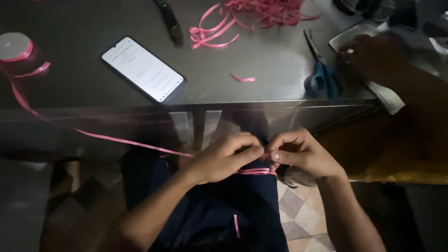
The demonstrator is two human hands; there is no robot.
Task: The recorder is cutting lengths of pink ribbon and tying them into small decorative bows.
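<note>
Head camera shows me my left hand (221,158) and right hand (303,156) pinched together on a pink ribbon (254,171) over my lap, below the table edge (186,108). Its strand runs left to a spool (14,46). Beyond lie a lit phone (143,69), scissors (319,70), cut ribbon pieces (252,14); another person's hand (373,56) is dim, its grip unclear.

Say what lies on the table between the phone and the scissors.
A short pink ribbon scrap lies between phone and scissors; head view.
</note>
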